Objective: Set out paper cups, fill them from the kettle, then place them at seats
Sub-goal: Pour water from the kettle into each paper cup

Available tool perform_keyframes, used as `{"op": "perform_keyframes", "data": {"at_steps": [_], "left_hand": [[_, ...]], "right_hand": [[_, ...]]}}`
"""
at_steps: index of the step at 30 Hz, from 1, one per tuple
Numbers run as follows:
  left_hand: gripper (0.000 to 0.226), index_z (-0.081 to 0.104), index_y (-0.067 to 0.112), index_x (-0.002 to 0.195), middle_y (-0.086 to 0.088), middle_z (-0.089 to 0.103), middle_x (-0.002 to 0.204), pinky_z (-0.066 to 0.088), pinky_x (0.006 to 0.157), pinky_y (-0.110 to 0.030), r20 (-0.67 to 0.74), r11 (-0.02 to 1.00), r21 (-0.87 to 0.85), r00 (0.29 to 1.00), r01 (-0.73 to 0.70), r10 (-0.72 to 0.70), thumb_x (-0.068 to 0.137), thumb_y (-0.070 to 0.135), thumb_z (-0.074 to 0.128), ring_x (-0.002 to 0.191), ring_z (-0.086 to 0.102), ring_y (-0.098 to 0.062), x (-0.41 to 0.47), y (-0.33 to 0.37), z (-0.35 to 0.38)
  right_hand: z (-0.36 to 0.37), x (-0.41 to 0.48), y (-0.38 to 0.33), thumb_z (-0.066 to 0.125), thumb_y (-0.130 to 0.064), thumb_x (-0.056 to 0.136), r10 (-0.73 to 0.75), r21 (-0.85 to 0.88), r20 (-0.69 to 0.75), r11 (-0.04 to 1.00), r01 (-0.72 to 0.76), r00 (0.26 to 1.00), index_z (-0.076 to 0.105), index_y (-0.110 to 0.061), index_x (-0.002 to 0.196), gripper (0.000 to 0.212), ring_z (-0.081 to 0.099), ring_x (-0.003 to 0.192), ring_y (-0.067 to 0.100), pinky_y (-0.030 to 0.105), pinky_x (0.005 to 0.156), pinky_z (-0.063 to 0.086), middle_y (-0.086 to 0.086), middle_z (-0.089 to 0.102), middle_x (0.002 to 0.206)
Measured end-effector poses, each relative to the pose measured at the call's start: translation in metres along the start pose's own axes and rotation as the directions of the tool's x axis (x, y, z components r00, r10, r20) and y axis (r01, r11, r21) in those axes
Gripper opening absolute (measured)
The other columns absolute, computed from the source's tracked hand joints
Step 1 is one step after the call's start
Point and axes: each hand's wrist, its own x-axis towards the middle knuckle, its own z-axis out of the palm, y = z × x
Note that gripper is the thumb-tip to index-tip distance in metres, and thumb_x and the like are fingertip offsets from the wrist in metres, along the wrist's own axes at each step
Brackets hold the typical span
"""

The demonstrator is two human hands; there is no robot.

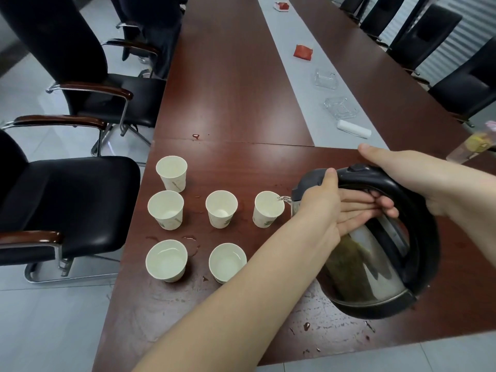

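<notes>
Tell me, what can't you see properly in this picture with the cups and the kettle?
1. Head view: water left in the kettle; its steel wall hides it.
2. Head view: part of the kettle's lid; the left hand covers it.
3. Head view: the bottle; the right edge cuts it off.
4. Head view: green print on the cup by the spout; too small to read.
</notes>
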Motion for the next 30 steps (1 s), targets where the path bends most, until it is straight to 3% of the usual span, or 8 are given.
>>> {"op": "perform_keyframes", "data": {"at_steps": [22,30], "left_hand": [[0.072,0.062,-0.002,0.068,-0.009,0.064,0.050,0.052,0.048,-0.014,0.002,0.999,-0.008,0.999,0.038,-0.038,0.102,0.049,0.025,0.043,0.063,-0.013,0.007,-0.001,0.002],[0.073,0.063,-0.002,0.068,-0.009,0.065,0.052,0.051,0.046,-0.014,0.000,0.999,-0.002,0.999,0.033,-0.033,0.102,0.049,0.024,0.044,0.064,-0.013,0.012,-0.001,0.002]], "right_hand": [[-0.002,0.009,0.001,0.040,-0.065,0.091,0.044,-0.041,0.013,0.998,-0.043,0.999,0.053,-0.002,0.067,0.068,0.041,0.030,0.021,0.021,0.033,0.040,0.010,0.045,0.038],[-0.003,0.010,-0.001,0.038,-0.063,0.093,0.046,-0.054,0.020,0.998,-0.045,0.999,0.048,-0.003,0.060,0.069,0.040,0.026,0.019,0.017,0.031,0.036,0.009,0.043,0.036]]}}
